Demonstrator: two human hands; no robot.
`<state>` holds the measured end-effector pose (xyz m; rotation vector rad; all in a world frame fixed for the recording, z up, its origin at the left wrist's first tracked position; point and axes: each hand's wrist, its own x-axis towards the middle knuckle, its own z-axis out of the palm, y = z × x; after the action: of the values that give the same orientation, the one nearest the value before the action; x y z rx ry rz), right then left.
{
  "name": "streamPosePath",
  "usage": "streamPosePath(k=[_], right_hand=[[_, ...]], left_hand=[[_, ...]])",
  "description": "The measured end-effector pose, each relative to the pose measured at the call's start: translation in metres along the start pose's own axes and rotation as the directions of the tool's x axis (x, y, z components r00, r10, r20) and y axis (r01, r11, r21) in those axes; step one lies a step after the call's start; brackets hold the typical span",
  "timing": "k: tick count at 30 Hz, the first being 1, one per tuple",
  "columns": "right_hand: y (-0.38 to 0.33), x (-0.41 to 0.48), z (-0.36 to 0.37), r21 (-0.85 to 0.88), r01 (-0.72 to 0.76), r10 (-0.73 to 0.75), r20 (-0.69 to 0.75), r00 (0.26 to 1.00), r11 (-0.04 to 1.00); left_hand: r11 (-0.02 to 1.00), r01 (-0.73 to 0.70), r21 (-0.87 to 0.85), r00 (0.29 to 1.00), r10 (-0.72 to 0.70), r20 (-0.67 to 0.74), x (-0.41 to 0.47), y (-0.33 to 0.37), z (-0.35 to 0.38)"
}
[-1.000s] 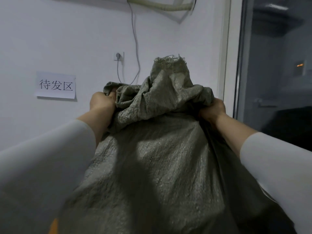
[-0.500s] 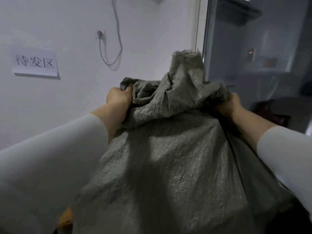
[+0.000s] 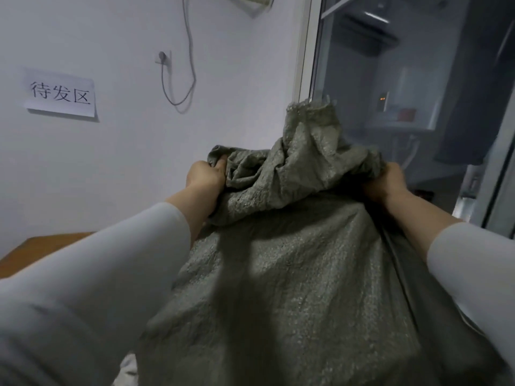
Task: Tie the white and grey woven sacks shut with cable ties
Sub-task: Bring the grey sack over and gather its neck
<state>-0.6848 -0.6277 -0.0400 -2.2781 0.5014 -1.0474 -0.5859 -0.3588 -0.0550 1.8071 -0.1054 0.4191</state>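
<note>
Grey woven sack (image 3: 292, 274) stands below and right of the paper sign (image 3: 60, 93) on the wall, its frayed mouth (image 3: 309, 110) poking up loose. Head view: the left hand (image 3: 204, 176) grips a fistful of bunched cloth on the side nearer the sign, and the right hand (image 3: 386, 182) clutches the fold on the far side, both fists closed on the weave. I'd bring both handfuls together into one tight neck before reaching for a cable tie; none shows.
</note>
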Motion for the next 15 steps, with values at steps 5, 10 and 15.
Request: streamPosePath(k=[5, 10, 15], right_hand=[[0.068, -0.027, 0.014, -0.264, 0.091, -0.017, 0.271, 0.963, 0.960], [0.138, -0.079, 0.056, -0.190, -0.066, 0.145, 0.442, 0.885, 0.980], [0.202, -0.144, 0.111, -0.172, -0.163, 0.235, 0.597, 0.767, 0.971]], left_hand=[[0.982, 0.154, 0.108, 0.987, -0.159, 0.038, -0.054, -0.052, 0.025], [0.930, 0.316, 0.186, 0.944, -0.327, 0.032, -0.106, -0.126, 0.038], [0.790, 0.515, 0.333, 0.832, -0.554, 0.027, -0.149, -0.214, 0.043]])
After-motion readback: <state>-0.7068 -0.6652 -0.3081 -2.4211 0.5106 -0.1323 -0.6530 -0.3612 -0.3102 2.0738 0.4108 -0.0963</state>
